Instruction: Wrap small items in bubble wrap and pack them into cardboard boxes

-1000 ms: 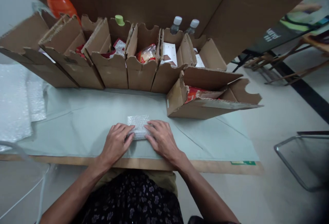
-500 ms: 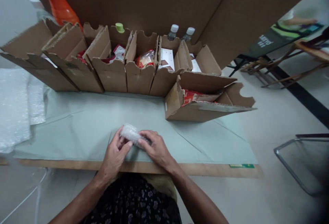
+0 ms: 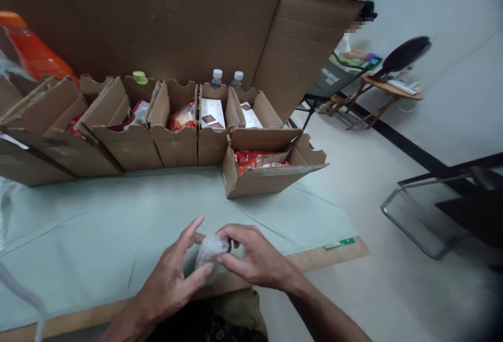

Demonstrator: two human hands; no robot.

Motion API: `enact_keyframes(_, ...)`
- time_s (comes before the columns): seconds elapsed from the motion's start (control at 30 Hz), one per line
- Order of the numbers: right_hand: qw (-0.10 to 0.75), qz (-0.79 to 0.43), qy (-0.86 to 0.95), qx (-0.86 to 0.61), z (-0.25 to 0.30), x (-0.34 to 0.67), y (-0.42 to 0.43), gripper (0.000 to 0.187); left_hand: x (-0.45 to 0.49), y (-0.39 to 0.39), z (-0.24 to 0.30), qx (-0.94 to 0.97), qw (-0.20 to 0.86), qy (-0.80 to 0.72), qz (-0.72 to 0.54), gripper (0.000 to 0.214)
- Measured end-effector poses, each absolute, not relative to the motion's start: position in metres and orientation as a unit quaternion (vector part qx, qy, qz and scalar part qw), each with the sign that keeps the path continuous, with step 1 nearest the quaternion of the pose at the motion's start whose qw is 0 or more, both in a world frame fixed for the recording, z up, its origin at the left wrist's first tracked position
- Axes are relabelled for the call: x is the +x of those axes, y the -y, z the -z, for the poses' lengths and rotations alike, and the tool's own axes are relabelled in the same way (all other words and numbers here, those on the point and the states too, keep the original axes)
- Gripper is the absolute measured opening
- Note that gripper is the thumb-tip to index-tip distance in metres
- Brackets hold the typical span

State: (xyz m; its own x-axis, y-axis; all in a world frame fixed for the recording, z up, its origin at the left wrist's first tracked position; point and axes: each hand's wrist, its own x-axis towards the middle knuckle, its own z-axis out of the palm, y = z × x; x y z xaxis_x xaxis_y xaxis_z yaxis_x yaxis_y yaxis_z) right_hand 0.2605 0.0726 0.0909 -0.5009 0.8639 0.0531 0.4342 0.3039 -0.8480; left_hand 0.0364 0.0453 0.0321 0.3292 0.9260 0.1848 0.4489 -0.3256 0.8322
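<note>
Near the table's front edge, a small bundle in clear bubble wrap [image 3: 212,248] is tilted between my two hands. My right hand [image 3: 257,255] pinches its right end between thumb and fingers, where something dark shows. On the other side, my left hand [image 3: 175,268] holds it loosely, with the thumb against the wrap, another fingertip behind it and the index finger raised. What the wrap encloses is hidden. Beyond the hands stands an open cardboard bin [image 3: 261,180] holding red packets [image 3: 251,161].
Behind is a row of cardboard bins [image 3: 176,145] with packets and white boxes [image 3: 212,112]. An orange bottle [image 3: 37,54] and capped clear bottles [image 3: 216,78] stand near a tall cardboard panel [image 3: 220,28]. At right are a metal-framed chair [image 3: 408,242] and another person's arm [image 3: 356,55].
The view has swung right. The bundle has turned from lying crosswise to a steeper tilt. My left hand has loosened, its index finger lifted, while my right hand pinches the end.
</note>
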Motion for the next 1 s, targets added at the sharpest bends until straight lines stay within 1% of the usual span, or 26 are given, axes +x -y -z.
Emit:
enact_keyframes(0.1, 0.346, -0.317, 0.759, -0.45, -0.144, 0.301, -0.087, 0.016, 0.05, -0.081, -0.067, 0.774, 0.238, -0.427, -0.403, 0.073)
enact_keyframes(0.17, 0.44, -0.223, 0.721, -0.487, -0.182, 0.33, -0.105, 0.019, 0.067, -0.109, -0.088, 0.786, 0.162, -0.404, -0.439, 0.068)
enact_keyframes(0.2, 0.471, -0.181, 0.706, -0.497, -0.197, 0.343, -0.116, 0.02, 0.078, -0.123, -0.096, 0.792, 0.134, -0.392, -0.448, 0.067)
enact_keyframes(0.23, 0.483, -0.146, 0.7, -0.506, -0.21, 0.353, -0.128, 0.02, 0.089, -0.134, -0.101, 0.8, 0.113, -0.382, -0.449, 0.066)
enact_keyframes(0.27, 0.474, -0.121, 0.707, -0.511, -0.219, 0.362, -0.141, 0.02, 0.1, -0.144, -0.103, 0.809, 0.1, -0.373, -0.444, 0.064)
enact_keyframes(0.33, 0.407, -0.103, 0.745, -0.519, -0.226, 0.374, -0.165, 0.016, 0.118, -0.155, -0.101, 0.823, 0.089, -0.358, -0.432, 0.048)
enact_keyframes(0.4, 0.329, -0.112, 0.779, -0.522, -0.223, 0.383, -0.183, 0.013, 0.127, -0.156, -0.093, 0.83, 0.092, -0.344, -0.429, 0.031)
enact_keyframes(0.43, 0.297, -0.118, 0.79, -0.523, -0.22, 0.387, -0.189, 0.012, 0.129, -0.154, -0.089, 0.83, 0.095, -0.34, -0.432, 0.027)
enact_keyframes(0.5, 0.251, -0.121, 0.808, -0.519, -0.214, 0.393, -0.196, 0.012, 0.128, -0.15, -0.083, 0.828, 0.102, -0.337, -0.437, 0.027)
enact_keyframes(0.57, 0.223, -0.127, 0.819, -0.513, -0.209, 0.395, -0.198, 0.011, 0.125, -0.147, -0.081, 0.828, 0.104, -0.338, -0.436, 0.029)
enact_keyframes(0.63, 0.203, -0.154, 0.825, -0.505, -0.202, 0.39, -0.201, 0.008, 0.125, -0.147, -0.081, 0.826, 0.103, -0.34, -0.437, 0.028)
enact_keyframes(0.73, 0.148, -0.185, 0.838, -0.491, -0.186, 0.369, -0.21, 0.009, 0.126, -0.15, -0.081, 0.821, 0.103, -0.352, -0.437, 0.027)
enact_keyframes(0.8, 0.089, -0.179, 0.858, -0.473, -0.174, 0.353, -0.22, 0.01, 0.127, -0.15, -0.08, 0.822, 0.103, -0.353, -0.435, 0.027)
enact_keyframes(0.93, -0.065, -0.166, 0.886, -0.428, -0.16, 0.333, -0.237, 0.013, 0.127, -0.15, -0.079, 0.822, 0.1, -0.351, -0.436, 0.027)
enact_keyframes(1.0, -0.124, -0.131, 0.896, -0.406, -0.157, 0.33, -0.24, 0.017, 0.126, -0.151, -0.079, 0.82, 0.1, -0.35, -0.441, 0.026)
